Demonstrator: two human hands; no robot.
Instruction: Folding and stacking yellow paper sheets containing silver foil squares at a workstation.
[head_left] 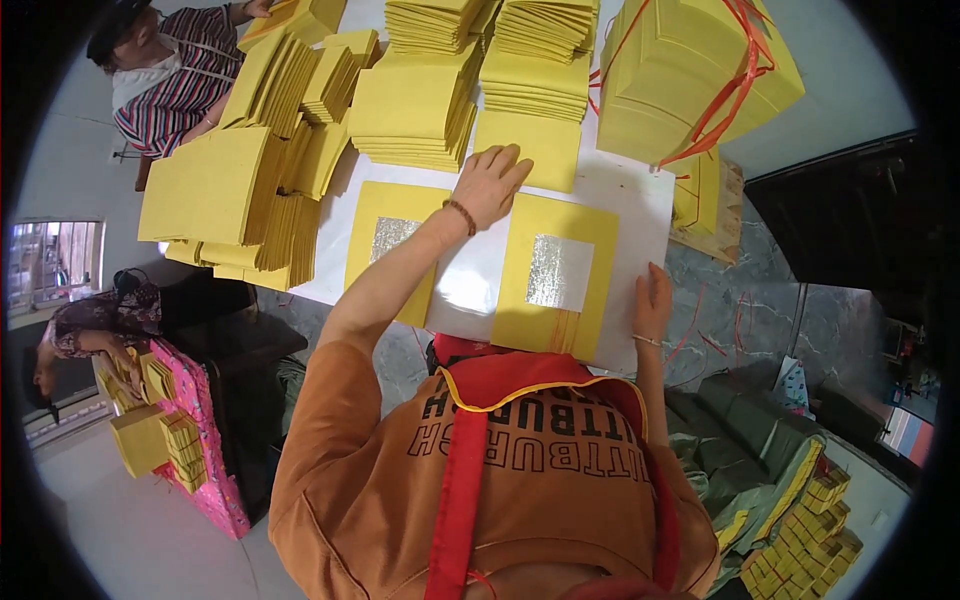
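My left hand (490, 188) reaches up over the white tabletop, its slightly spread fingers on the near left edge of a yellow paper sheet (545, 155). Whether it grips any paper cannot be told, but nothing is seen lifted. Under my left forearm lies a yellow sheet with a silver foil square (396, 236), partly covered by the arm. A second yellow sheet with a silver foil square (556, 272) lies to its right, near the front edge. My right hand (653, 305) is just off the table's right edge, beside that sheet, with fingers loosely extended and nothing visible in them.
Tall piles of yellow paper (215, 190) crowd the table's left, with more stacks (415, 115) behind. A big yellow bundle tied with red string (690, 80) stands far right. Two other people work at the left, one at a pink-covered table (222, 470). Small yellow bundles (805, 530) are piled lower right.
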